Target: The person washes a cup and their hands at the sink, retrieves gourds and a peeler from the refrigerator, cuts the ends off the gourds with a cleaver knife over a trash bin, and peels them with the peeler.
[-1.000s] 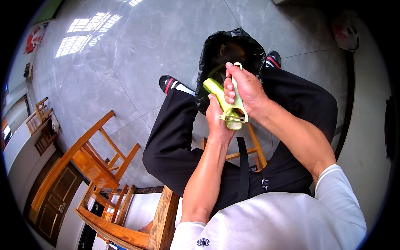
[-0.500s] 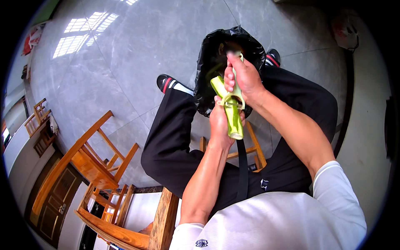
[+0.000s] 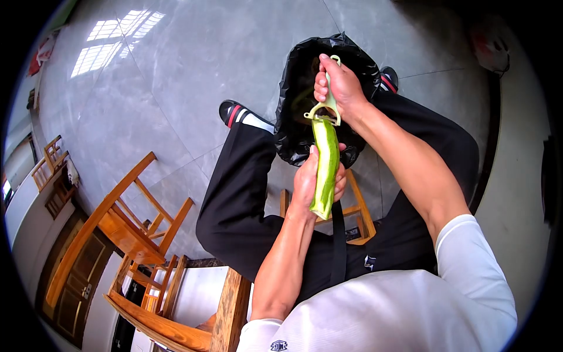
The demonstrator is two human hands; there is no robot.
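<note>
My left hand is wrapped round a long green vegetable that looks like a cucumber. Broad pale strips show along it where skin is gone, with darker green on its right side. A pale green Y-shaped peeler is gripped by the handle in my right hand. The peeler's head lies at the vegetable's far end; whether the blade touches cannot be made out. Below both hands, between my legs, a bin lined with a black plastic bag stands with its mouth up. Its inside is dark.
A wooden chair stands to the left, near a heavy wooden armrest. Part of a wooden stool shows between my legs. Grey tiles cover the floor. A plastic bag is at the upper right.
The peeler has slid from the vegetable's middle to its far end, away from my body. The vegetable now points straighter ahead, its near end closer to me.
</note>
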